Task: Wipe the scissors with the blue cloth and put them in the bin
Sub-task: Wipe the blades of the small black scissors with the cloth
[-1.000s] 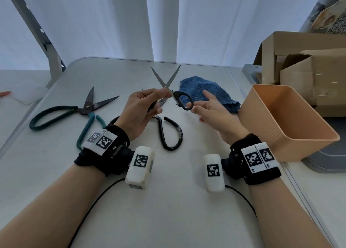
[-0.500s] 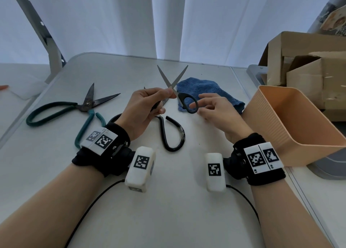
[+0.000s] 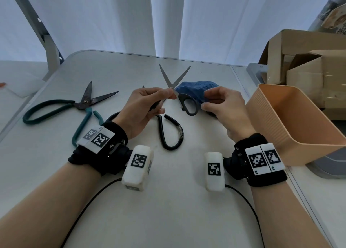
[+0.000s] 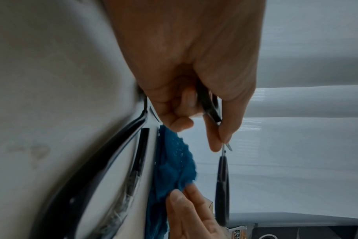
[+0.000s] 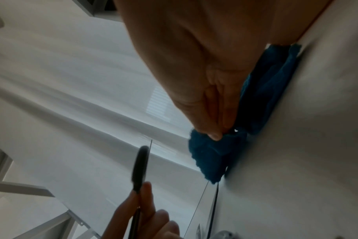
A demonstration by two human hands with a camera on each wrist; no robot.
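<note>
At frame centre, the left hand (image 3: 144, 105) pinches open scissors (image 3: 175, 85) near the pivot, blades up. Just right, the right hand (image 3: 222, 107) fingers pinch the cloth (image 3: 194, 87) off the surface. Bin (image 3: 292, 120) at right. Best wiped from pivot outward, fingers clear of the edges.
</note>
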